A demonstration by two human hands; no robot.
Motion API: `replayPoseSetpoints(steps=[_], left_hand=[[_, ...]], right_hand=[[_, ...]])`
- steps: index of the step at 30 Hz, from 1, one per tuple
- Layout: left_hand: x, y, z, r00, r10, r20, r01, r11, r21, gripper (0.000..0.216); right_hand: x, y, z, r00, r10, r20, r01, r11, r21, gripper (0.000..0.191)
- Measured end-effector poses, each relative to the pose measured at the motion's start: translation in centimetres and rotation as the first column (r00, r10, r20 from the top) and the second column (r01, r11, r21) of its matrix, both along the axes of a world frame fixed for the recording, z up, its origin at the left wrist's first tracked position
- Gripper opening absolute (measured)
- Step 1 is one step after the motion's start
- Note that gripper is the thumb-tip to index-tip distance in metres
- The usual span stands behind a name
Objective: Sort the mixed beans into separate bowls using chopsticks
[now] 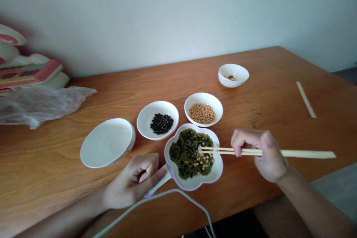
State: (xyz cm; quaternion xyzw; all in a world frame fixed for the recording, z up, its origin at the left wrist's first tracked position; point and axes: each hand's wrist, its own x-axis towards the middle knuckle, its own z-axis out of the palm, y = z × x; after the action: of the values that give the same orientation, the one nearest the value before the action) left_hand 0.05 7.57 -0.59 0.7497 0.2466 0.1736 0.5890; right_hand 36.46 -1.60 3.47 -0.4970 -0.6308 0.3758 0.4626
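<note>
My left hand (135, 180) is closed around the short handle (160, 183) of a white flower-shaped dish (218, 167) with a lilac edge. Green mung beans (185, 167) fill much of it, mixed with black beans and pale yellow soybeans (205, 161), mostly toward the right side. In my right hand (264, 152) is a pair of wooden chopsticks (304, 153), their tips close together among the beans. Whether the tips grip a bean I cannot tell. Just behind the dish stand a white bowl of black beans (161, 123) and another of soybeans (202, 113).
A larger white bowl (107, 145) stands left of the black beans. Farther back is a small bowl (233, 78) with a few bits inside. A pale strip (306, 99) lies at right, a plastic bag (47, 104) at left. A white cable (192, 199) crosses the front.
</note>
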Motion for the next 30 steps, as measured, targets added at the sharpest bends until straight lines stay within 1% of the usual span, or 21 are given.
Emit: replayPoseSetpoints(steps=[5, 14, 22, 26, 30], left_hand=[[0.11, 0.01, 0.05, 1.000, -0.006, 0.010, 0.006, 1.000, -0.010, 0.040], [0.03, 0.03, 0.06, 1.000, -0.004, 0.002, 0.004, 1.000, 0.015, 0.040], [0.14, 0.03, 0.08, 1.000, -0.016, -0.003, 0.016, 0.999, 0.032, 0.041], [0.15, 0.04, 0.03, 1.000, -0.019, -0.010, 0.019, 0.999, 0.037, 0.040], [0.24, 0.09, 0.10, 1.000, -0.020, -0.007, 0.021, 0.998, 0.052, 0.040]], right_hand=[[-0.36, 0.15, 0.21, 1.000, -0.011, -0.003, 0.011, 1.000, 0.029, 0.072], [-0.42, 0.10, -0.02, 1.000, -0.016, -0.005, 0.016, 1.000, 0.017, 0.072], [-0.59, -0.04, 0.19, 0.999, -0.044, -0.009, 0.045, 0.997, 0.062, 0.072], [-0.71, 0.04, 0.44, 0.996, -0.078, -0.038, 0.080, 0.994, 0.080, 0.072], [-0.80, 0.17, 0.76, 0.989, -0.106, -0.102, 0.116, 0.989, 0.097, 0.073]])
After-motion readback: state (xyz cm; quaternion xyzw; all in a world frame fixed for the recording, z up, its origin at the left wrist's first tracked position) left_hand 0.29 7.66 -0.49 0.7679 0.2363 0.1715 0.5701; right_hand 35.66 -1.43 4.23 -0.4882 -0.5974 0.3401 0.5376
